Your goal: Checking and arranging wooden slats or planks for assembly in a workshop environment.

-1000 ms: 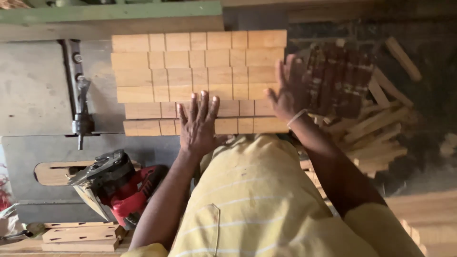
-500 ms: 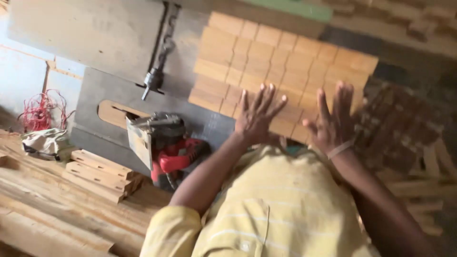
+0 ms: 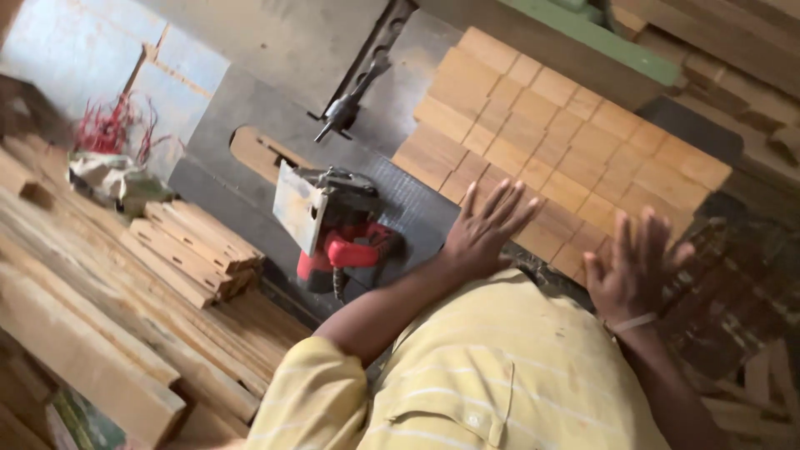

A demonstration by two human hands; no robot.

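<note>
Both hands, left hand (image 3: 483, 237) and right hand (image 3: 629, 271), lie flat, fingers spread, gripping nothing, on the wooden blocks (image 3: 567, 137) beside a red power saw (image 3: 342, 229)

Grey metal saw table (image 3: 250, 108) carries wooden block array (image 3: 558, 142) and red power tool (image 3: 342, 233).

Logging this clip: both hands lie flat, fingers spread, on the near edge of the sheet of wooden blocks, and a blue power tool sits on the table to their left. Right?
Not quite: the power tool is red and black, not blue, as the head view shows. The rest holds: left hand and right hand lie flat, fingers spread, on the near edge of the sheet of wooden blocks.
</note>
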